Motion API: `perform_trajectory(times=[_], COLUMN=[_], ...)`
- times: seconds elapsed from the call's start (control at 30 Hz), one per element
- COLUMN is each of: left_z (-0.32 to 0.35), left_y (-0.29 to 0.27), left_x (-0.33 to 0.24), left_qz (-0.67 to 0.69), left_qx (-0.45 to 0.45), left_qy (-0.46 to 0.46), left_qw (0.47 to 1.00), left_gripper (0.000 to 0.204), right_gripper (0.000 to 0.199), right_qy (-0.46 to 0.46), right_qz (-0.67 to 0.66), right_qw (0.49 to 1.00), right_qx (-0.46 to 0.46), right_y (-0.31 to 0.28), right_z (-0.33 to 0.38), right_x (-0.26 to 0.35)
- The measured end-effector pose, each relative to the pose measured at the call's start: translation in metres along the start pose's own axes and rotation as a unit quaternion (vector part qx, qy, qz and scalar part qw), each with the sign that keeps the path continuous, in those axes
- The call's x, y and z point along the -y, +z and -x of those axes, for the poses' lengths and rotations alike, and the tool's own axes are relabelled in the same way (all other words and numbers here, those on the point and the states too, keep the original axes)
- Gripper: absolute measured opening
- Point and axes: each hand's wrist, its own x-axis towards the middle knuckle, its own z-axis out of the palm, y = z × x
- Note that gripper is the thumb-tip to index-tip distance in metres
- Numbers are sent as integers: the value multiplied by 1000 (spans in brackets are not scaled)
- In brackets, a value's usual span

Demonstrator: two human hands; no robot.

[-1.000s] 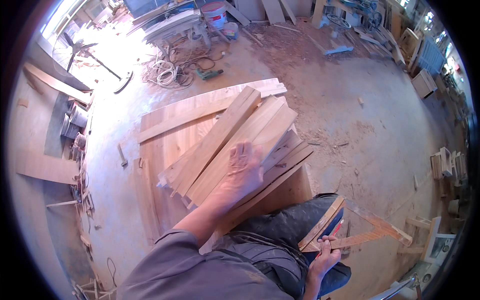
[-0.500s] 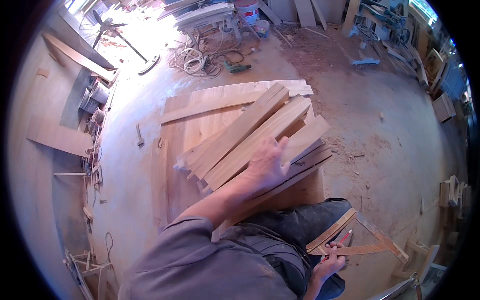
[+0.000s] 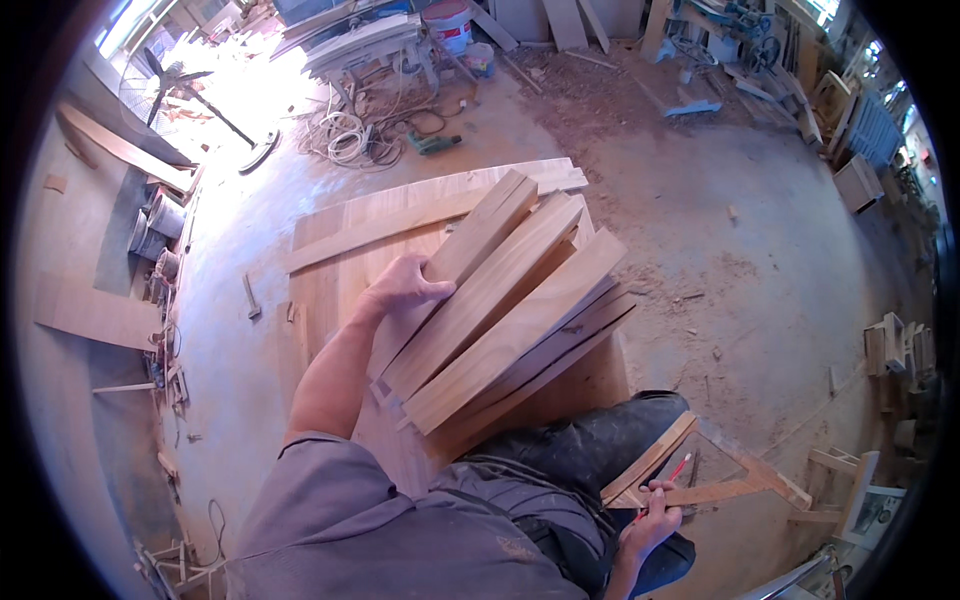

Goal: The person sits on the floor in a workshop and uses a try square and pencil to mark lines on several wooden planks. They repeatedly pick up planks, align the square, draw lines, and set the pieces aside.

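Several pale wooden boards (image 3: 530, 310) lie in a slanting, fanned stack on a wide wooden panel (image 3: 345, 225) in front of me. My left hand (image 3: 405, 285) is closed over the left edge of the leftmost board (image 3: 485, 230); its thumb lies on top and the other fingers are partly hidden. Low at the right, beside my knee, my right hand (image 3: 655, 520) grips a red pencil (image 3: 683, 464) along with a triangular wooden frame (image 3: 725, 492) that looks like a set square.
A hammer (image 3: 251, 297) lies on the floor left of the panel. Beyond it are a coiled cable (image 3: 345, 140), a green power tool (image 3: 432, 144) and a standing fan (image 3: 205, 95). Buckets (image 3: 165, 215) line the left wall; wooden frames (image 3: 850, 490) stand at the right.
My left hand has moved left, from the middle of the stack to the leftmost board. One upper board now sits nearer to me. My right hand keeps its pencil and frame.
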Motion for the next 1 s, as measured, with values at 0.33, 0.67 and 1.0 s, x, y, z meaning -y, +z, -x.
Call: perform_trajectory(times=[0.33, 0.67, 1.0], left_z=[28, 40, 51], left_y=[-8, 10, 29], left_x=[-32, 13, -18], left_qz=[-214, 40, -112], left_qx=[-93, -132, -274], left_qy=[-17, -14, 59], left_qw=[972, 990, 953], left_gripper=[62, 58, 66], right_gripper=[15, 14, 16], right_qy=[7, -4, -18], right_qz=[27, 44, 48], right_qw=[1000, 999, 998], right_qx=[2, 30, 28], right_y=[-8, 1, 5], right_z=[-3, -8, -2], right_x=[-10, -3, 0])
